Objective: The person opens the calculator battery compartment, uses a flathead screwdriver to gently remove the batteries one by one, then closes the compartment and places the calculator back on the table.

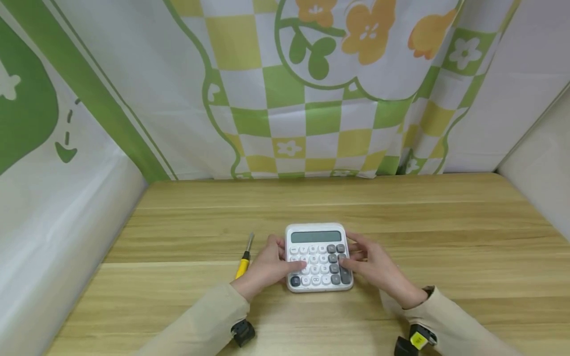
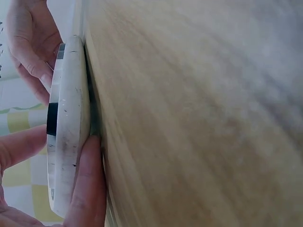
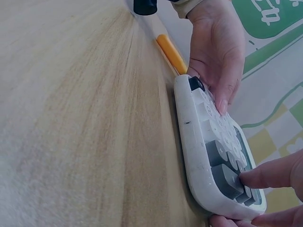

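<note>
A white calculator [image 1: 314,254] with white, grey and black keys and a grey display lies at the middle of the table, display away from me. My left hand [image 1: 270,264] holds its left side, thumb over the keys and a finger [image 2: 88,184] at the underside edge in the left wrist view. On the other side my right hand [image 1: 376,262] grips the calculator, its thumb [image 3: 270,174] against the grey keys and its other fingers at the side and beneath. A narrow dark gap shows between calculator and tabletop in the left wrist view.
Left of the left hand lies a screwdriver [image 1: 243,266] with a yellow and black handle, its tip pointing away. The wooden table [image 1: 200,207] ends at a patterned curtain [image 1: 285,118] behind. White cloth walls stand at both sides.
</note>
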Demonstrator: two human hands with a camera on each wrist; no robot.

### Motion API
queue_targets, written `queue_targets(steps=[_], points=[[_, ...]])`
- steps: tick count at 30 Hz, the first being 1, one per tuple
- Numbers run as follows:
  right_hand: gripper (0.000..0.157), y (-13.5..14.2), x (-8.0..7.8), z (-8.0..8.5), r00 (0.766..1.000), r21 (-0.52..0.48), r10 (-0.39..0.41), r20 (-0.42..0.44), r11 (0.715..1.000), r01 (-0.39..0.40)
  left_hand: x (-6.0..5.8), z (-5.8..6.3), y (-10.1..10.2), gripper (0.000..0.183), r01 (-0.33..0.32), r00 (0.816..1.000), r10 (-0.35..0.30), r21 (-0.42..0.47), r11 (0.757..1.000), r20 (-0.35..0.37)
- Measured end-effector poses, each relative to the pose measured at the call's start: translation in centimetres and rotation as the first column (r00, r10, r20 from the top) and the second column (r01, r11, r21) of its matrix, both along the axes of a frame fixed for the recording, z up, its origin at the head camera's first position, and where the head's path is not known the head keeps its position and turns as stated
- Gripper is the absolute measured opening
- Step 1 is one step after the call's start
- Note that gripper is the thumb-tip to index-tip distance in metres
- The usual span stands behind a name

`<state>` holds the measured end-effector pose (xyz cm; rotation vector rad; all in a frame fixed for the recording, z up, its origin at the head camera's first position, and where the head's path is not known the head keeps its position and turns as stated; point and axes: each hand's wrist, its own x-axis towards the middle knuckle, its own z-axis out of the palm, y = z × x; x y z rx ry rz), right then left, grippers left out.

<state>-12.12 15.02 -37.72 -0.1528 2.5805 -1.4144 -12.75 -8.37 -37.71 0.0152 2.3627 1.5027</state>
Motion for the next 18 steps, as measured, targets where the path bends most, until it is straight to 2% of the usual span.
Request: queue_targets(steps=[7, 13, 18], points=[[0.064, 0.00, 0.06, 0.06, 1.000, 0.003, -0.005, -0.003, 1.000, 0.005, -0.07, 0.11, 0.02, 0.050, -0.009, 0.997, -0.001, -0.124, 0.992, -0.080], [0.065, 0.07, 0.00, 0.03, 1.000, 0.019, -0.004, -0.009, 1.000, 0.004, -0.19, 0.27, 0.12, 0.046, -0.010, 0.990, -0.013, -0.171, 0.985, -0.137], [0.064, 0.04, -0.10, -0.08, 1.000, 0.024, -0.001, -0.012, 1.000, 0.001, -0.24, 0.37, 0.08, 0.043, 0.002, 0.989, -0.032, -0.205, 0.979, -0.146]])
